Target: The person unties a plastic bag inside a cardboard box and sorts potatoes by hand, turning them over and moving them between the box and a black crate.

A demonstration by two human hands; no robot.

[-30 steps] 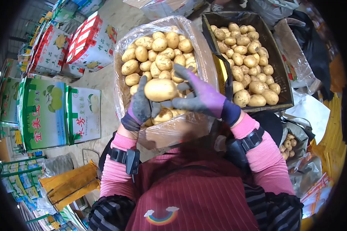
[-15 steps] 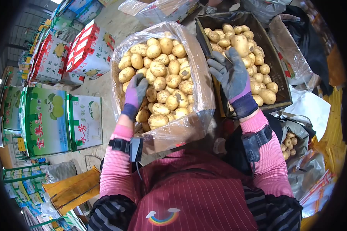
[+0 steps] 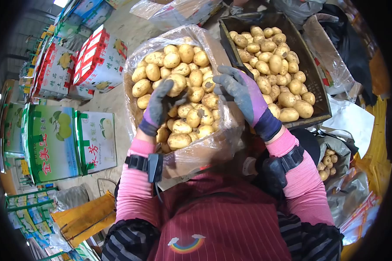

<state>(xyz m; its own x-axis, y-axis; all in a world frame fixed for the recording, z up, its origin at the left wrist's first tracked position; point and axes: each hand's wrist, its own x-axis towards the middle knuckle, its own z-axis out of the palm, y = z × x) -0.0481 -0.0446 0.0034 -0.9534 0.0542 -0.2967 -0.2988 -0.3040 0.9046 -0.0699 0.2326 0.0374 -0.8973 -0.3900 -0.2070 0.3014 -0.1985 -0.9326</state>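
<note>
In the head view my left hand, in a grey and purple glove, is over the plastic-lined carton. Its fingers and thumb are closed round a potato, held above the others. My right hand, gloved alike, hovers at the carton's right edge with its fingers stretched leftward, holding nothing. Beneath my hands the carton is full of potatoes, some with dark patches. Right of it stands a dark crate, also heaped with potatoes.
Printed fruit boxes and red-striped cartons stand on the left. An orange-brown sheet lies at lower left. On the right are an opened carton, a white sheet and a grey bag with potatoes inside.
My right hand has moved left from the crate to the carton, leaving a large potato behind in the crate. My left hand has lifted a potato off the pile.
</note>
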